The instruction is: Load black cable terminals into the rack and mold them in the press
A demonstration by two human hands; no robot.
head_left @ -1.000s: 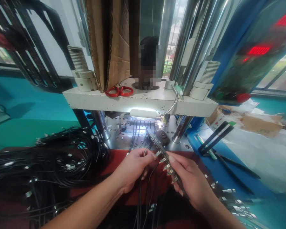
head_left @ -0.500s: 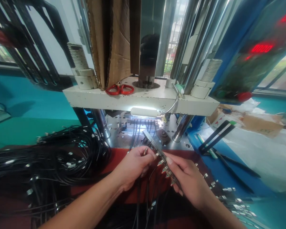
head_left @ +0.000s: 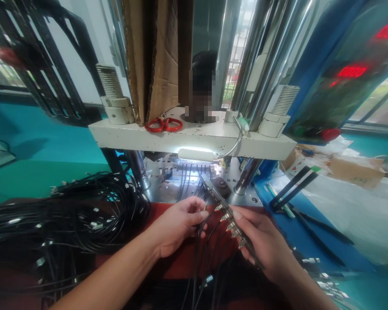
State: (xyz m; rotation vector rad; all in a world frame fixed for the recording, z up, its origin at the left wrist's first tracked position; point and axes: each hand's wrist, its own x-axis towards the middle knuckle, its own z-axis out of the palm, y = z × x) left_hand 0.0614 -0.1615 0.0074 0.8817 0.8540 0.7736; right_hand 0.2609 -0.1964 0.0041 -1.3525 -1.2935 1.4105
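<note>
My right hand [head_left: 261, 237] is closed on a long narrow metal bar [head_left: 224, 202], held at a slant with its far end toward the press. Several small metal connectors [head_left: 233, 230] sit in a row along the bar's left side. Just left of it, my left hand [head_left: 181, 226] pinches a black cable [head_left: 202, 228] near its small metal connector end, apart from the bar. More dark cables hang below the hands. Beyond them, several cables [head_left: 189, 178] run into the lit mould [head_left: 184, 172] on the press bed.
A heap of black cables [head_left: 110, 211] lies at left. Red-handled scissors [head_left: 164, 125] rest on the white press plate [head_left: 132, 140], above a lamp [head_left: 196, 154]. Black tweezers [head_left: 292, 189] lie on the blue surface at right, near loose metal connectors [head_left: 330, 284].
My left hand has drawn slightly left, away from the bar, with the cable end in its fingers. The bar and my right hand have shifted a little right and down.
</note>
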